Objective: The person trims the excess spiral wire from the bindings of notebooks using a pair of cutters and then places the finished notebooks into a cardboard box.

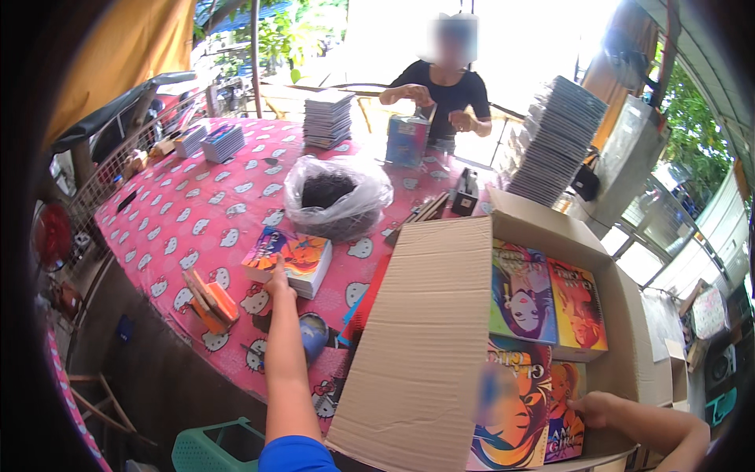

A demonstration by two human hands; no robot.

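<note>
My left hand (280,285) reaches over the table to a short stack of spiral notebooks (308,256) with bright orange and purple covers. Its fingers grip the near edge, one lying over the top cover. Inside an open cardboard box (421,315) on the right, my right hand (595,409) has its fingers closed at the side of a notebook (563,429) with an orange and purple cover. Several more notebooks lie face up in the box, among them a green-and-purple one (522,295) and an orange-red one (580,303). A box flap hides part of the contents.
A plastic bag (338,193) with dark contents sits behind the stack. An orange holder (214,308) and a blue roundish object (313,334) flank my left forearm. Tall notebook piles (557,141) rise behind the box. Across the pink table (169,216), another person (448,90) handles notebooks.
</note>
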